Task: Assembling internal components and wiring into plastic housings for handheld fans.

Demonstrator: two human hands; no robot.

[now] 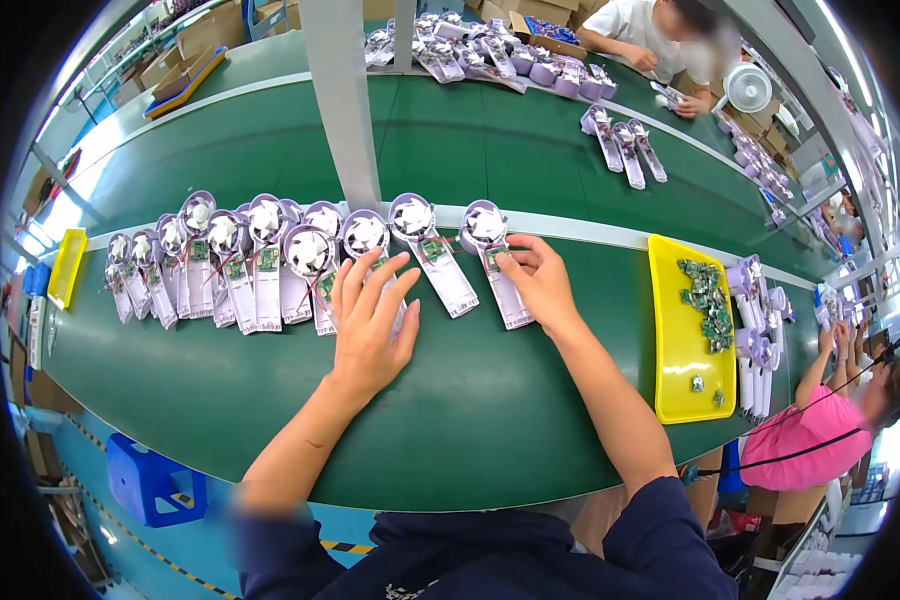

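Several lilac handheld fan housings with white blades, wires and green circuit boards lie in a row across the green bench. My right hand (538, 285) is closed at the rightmost fan housing (508, 298), thumb and fingers gripping it beside its small circuit board (492, 259). My left hand (372, 322) is open, fingers spread over another fan housing (365, 232) and hiding most of its handle. Between the hands lies a fan housing (444, 275) that neither hand touches. Left of my left hand, a fan housing (310, 250) overlaps others in the row.
A yellow tray (670, 385) with loose green circuit boards (708, 300) stands at the right, beside more fan housings (755, 345). A metal post (342, 110) rises behind the row. Co-workers sit across the bench and at the far right. A blue stool (155, 480) stands lower left.
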